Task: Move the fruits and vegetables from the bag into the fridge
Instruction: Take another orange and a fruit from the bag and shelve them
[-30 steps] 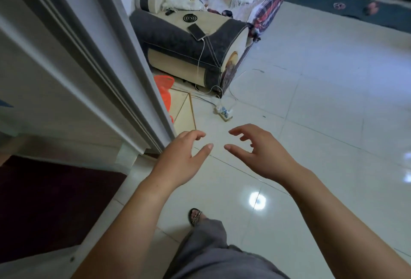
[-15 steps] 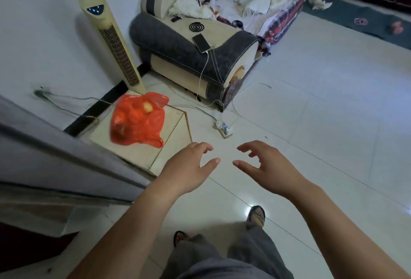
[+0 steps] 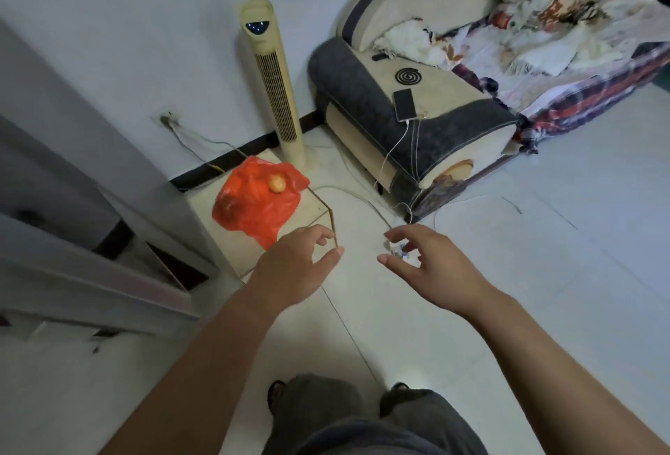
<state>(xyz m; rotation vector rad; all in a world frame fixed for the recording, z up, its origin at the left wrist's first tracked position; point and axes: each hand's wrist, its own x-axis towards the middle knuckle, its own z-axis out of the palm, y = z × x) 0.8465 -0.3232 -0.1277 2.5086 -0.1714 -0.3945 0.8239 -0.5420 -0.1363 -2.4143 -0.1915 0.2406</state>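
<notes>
An orange plastic bag (image 3: 259, 200) lies on a low pale stand (image 3: 235, 251) by the wall. A small yellowish round fruit (image 3: 277, 183) rests on top of the bag, and darker produce shows through the plastic at its left. My left hand (image 3: 295, 266) hovers just below and right of the bag, fingers apart, holding nothing. Over the floor to the right, my right hand (image 3: 431, 266) is also empty with its fingers spread. The grey fridge door (image 3: 72, 200) stands at the left edge.
A cream tower fan (image 3: 273, 92) stands behind the stand. A sofa (image 3: 417, 121) with a phone (image 3: 405, 104) on its arm and heaped cloths fills the upper right. Cables and a power strip (image 3: 397, 249) lie on the tiled floor. My feet show at the bottom.
My view has swung left and past the fridge door, so the bag, stand and fan have come fully into sight. Both hands stay empty and have moved nearer the bag.
</notes>
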